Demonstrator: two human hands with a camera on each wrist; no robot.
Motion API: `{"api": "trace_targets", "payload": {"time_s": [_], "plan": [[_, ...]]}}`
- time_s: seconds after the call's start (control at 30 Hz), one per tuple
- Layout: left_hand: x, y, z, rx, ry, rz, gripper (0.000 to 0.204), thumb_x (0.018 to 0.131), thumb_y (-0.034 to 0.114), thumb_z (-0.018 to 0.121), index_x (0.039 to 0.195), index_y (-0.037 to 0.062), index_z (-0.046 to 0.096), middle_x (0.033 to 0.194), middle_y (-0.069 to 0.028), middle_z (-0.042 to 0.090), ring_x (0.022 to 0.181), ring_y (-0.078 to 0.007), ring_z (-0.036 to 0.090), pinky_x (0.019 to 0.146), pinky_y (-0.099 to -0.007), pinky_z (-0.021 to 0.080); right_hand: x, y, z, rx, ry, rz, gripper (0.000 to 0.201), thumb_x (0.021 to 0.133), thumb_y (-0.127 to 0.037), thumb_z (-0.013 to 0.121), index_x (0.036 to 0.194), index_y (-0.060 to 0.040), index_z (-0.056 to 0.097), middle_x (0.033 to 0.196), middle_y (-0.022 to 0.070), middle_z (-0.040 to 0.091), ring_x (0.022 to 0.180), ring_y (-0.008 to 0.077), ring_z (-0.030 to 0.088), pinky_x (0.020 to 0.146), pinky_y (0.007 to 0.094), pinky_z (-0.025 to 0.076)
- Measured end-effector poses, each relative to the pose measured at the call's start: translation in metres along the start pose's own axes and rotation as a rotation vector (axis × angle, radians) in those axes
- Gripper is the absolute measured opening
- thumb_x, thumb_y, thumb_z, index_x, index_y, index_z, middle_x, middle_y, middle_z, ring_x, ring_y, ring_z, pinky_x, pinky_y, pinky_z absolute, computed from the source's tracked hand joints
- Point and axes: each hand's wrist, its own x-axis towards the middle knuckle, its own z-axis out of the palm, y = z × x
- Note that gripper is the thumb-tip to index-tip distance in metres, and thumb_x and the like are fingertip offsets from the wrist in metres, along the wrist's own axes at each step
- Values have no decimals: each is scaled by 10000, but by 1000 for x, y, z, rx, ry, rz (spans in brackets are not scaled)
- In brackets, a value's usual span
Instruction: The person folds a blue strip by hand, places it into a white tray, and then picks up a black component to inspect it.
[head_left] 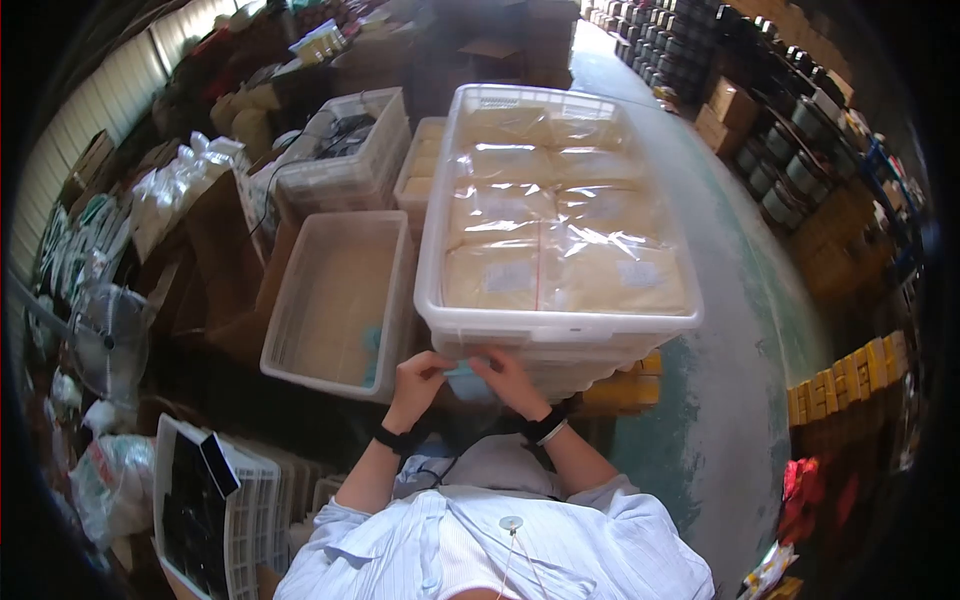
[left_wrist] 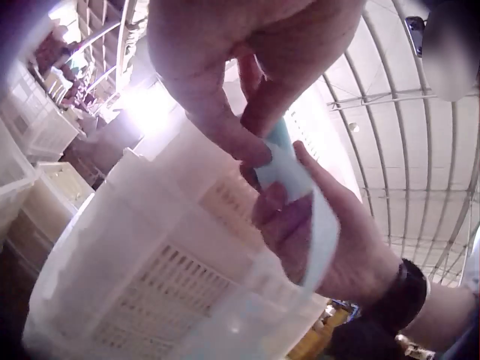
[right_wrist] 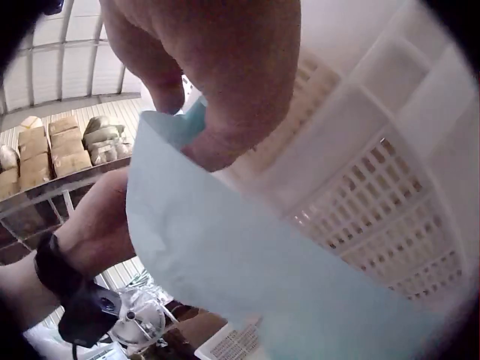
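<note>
Both hands pinch a thin pale blue paper sheet near the big white plastic crate.
The left hand and right hand have fingertips clamped on its top edge; it looks light, floppy and easy to tear, best held by the edges.

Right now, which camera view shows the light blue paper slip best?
The right wrist view: the light blue slip fills the frame, pinched by the right hand. The left wrist view shows a narrow strip between both hands' fingers. The head view shows only a small patch by the white crate.

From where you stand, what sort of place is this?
Probably a warehouse or packing storeroom: white plastic crate filled with bagged packets, cardboard boxes stacked along the aisle, and an arched metal roof overhead.
</note>
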Motion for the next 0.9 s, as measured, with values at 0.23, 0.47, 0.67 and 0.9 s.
{"api": "trace_targets", "payload": {"time_s": [0.23,0.47,0.67,0.9], "plan": [[2,6,6,-319,-161,-238,173,765,-6,700,936,-18,675,806,-42,640,773,-92,597,691,-239,492,0,1,-7,-170,87,-154,155,825,-141,690,931,-37,647,825,-12,618,753,63,527,628,214,434],[-4,4,11,-169,-29,93,186,759,-53,667,938,-5,682,895,-58,660,754,-112,598,681,-241,487,-11,5,-7,47,-35,0,183,855,-105,653,1019,-38,604,892,15,619,762,78,550,635,209,445],[-14,11,19,-210,-96,-297,266,761,-51,661,1024,-11,662,932,-82,656,851,-129,613,738,-263,511,-26,-6,-6,85,48,-176,209,855,-135,660,1015,-8,614,872,57,628,794,102,573,664,245,471],[-21,16,26,-363,-164,-246,255,777,-6,685,1028,-28,648,930,-75,658,832,-117,622,722,-261,518,-30,9,-13,0,51,-148,153,845,-87,657,980,-27,617,882,53,629,816,98,575,698,248,473]]}}
